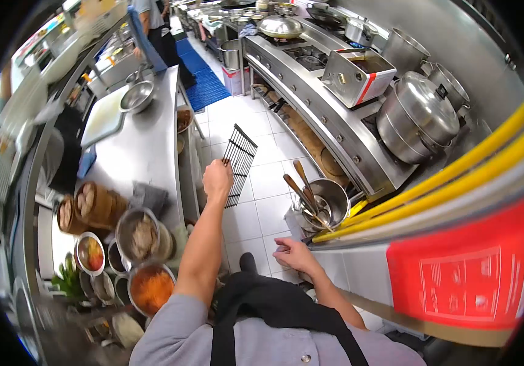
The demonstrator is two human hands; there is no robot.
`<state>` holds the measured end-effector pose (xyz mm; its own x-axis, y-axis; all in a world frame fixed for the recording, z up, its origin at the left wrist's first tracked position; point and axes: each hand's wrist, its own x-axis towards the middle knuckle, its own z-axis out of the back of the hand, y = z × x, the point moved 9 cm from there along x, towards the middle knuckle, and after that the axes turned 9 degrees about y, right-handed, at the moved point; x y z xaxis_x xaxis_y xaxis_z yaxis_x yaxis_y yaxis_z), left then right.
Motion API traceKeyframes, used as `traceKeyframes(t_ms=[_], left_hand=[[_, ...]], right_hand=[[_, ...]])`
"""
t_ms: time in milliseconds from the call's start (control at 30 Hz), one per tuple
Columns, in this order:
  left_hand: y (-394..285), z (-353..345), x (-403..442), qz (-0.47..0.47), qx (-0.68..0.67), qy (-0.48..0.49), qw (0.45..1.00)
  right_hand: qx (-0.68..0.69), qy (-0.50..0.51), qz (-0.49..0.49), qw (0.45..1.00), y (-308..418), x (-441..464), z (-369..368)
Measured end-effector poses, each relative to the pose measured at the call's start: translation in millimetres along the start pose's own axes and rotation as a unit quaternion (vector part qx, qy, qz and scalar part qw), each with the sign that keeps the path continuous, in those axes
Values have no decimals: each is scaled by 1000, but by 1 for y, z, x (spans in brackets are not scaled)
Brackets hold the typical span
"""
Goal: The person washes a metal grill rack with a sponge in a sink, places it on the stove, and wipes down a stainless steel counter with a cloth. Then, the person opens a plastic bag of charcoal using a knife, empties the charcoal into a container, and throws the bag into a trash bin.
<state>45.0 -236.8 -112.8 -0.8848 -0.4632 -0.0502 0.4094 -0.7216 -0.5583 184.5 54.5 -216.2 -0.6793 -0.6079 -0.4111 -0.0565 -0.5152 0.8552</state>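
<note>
My left hand (pixel 218 178) is closed on the near edge of a dark metal grill rack (pixel 240 160), which hangs tilted over the white tiled floor. My right hand (pixel 295 254) is held low in front of my body, fingers partly spread and slightly curled, with nothing visible in it. Beyond it stands a steel pot (pixel 330 198) with wooden-handled utensils (pixel 299 190) leaning inside. To the left of my left arm, a bowl of orange shreds (pixel 152 289) and a steel bowl of pale food (pixel 140 236) stand close together.
On the right is a long stove (pixel 314 100) bearing a large lidded pot (pixel 417 116) and a square tin (pixel 358 76). Yellow-edged panels (pixel 445 186) stand nearer. The left steel counter (pixel 143 143) holds bamboo steamers (pixel 100 204) and a cutting board (pixel 104 117). A person (pixel 167 46) stands beyond.
</note>
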Motion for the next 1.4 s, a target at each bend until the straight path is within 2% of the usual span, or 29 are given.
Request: traceKeyframes(t_ms=[267, 367, 433, 533, 567, 633, 767, 867, 900, 1000, 1067, 1200, 1300, 1400], left_hand=[[-106, -25, 224, -129, 28, 66, 989], [-161, -18, 296, -156, 15, 63, 986], [-186, -14, 344, -177, -3, 54, 983], [-201, -31, 441, -149, -158, 117, 969], [-205, -34, 459, -129, -213, 142, 958], [-222, -37, 495, -86, -309, 200, 926], [-229, -50, 569, -36, -389, 236, 889], [-229, -84, 634, -9, -441, 252, 862], [-231, -100, 652, 12, -466, 263, 845], [-242, -188, 720, 11, -596, 336, 729], [-259, -242, 745, 18, -649, 351, 675], [-302, -325, 755, 137, -695, 343, 617], [-333, -376, 764, 199, -721, 352, 562], [-352, -404, 780, 195, -707, 353, 581]], right_hand=[[169, -177, 15, 970, 44, 66, 125], [184, -241, 20, 953, 36, 83, 169], [248, -267, 16, 931, 23, 101, 195], [245, -287, -17, 926, 15, 147, 250], [149, -296, -59, 942, 22, 157, 274], [153, -319, -47, 934, 33, 195, 316], [138, -351, -4, 926, 70, 260, 378], [149, -348, -14, 926, 82, 308, 401], [155, -353, -15, 923, 81, 325, 405], [154, -359, -46, 919, 69, 363, 404], [167, -376, -92, 907, 63, 386, 402], [196, -385, -169, 886, 77, 426, 404], [199, -392, -182, 880, 94, 443, 420], [207, -408, -192, 868, 93, 455, 437]])
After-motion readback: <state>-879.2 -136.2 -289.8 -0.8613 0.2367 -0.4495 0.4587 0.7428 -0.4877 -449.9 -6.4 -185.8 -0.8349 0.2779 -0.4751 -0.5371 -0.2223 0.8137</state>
